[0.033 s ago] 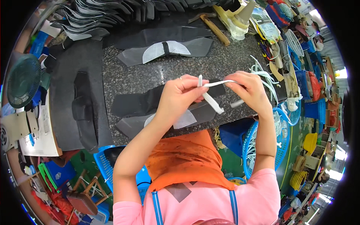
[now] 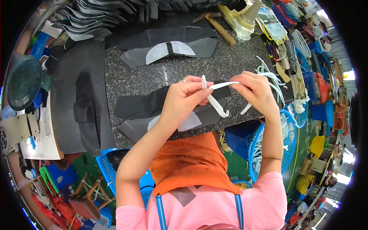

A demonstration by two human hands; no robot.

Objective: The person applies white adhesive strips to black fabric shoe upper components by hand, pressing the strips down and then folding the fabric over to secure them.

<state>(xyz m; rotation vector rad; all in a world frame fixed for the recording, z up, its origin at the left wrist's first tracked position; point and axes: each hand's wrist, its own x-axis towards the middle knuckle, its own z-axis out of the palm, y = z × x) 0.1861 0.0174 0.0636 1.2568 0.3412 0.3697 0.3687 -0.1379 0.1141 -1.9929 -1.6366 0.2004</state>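
Note:
Between my two hands a narrow white strip (image 2: 225, 84) is stretched above the table. My left hand (image 2: 184, 96) pinches it between thumb and fingers; one piece sticks up past the fingertips and a longer tail (image 2: 217, 106) hangs down, curled at its tip. My right hand (image 2: 256, 92) pinches the other side, and a short white end (image 2: 245, 109) shows below its fingers. Beneath my hands lie dark cut pieces (image 2: 140, 105), one with a pale patch (image 2: 190, 122), partly hidden by my left arm. Whether the strip is knotted or just crossed at my left fingers, I cannot tell.
Another dark piece with a white half-round patch (image 2: 153, 55) lies farther back on the speckled tabletop (image 2: 142, 78). A wooden-handled hammer (image 2: 220, 30) is behind it. More white strips (image 2: 273, 78) lie at the right edge, above a blue basket (image 2: 254, 161). Stacked dark pieces (image 2: 92, 19) line the back.
The white strip's ends have shifted slightly: the end below my right hand and the tail at my left hand. Both hands stay nearly in place, still gripping.

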